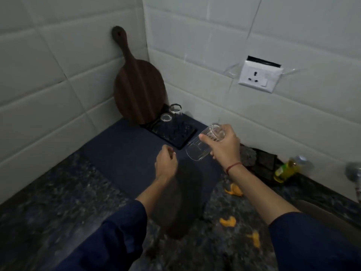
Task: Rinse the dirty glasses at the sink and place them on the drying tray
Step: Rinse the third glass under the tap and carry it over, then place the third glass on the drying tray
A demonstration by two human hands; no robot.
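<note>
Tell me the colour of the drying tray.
Black, with a studded surface: the drying tray shows best in the head view.

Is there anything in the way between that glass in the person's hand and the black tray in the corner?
Nothing visible blocks it. The right hand holds the tilted glass just beyond the drying tray's near corner. Two glasses already stand at the tray's far end; its near part is free. The left hand hangs off to the side.

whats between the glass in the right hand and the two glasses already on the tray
In the head view, only bare black drying tray lies between the held glass in the right hand and the two glasses at its far corner.
</note>
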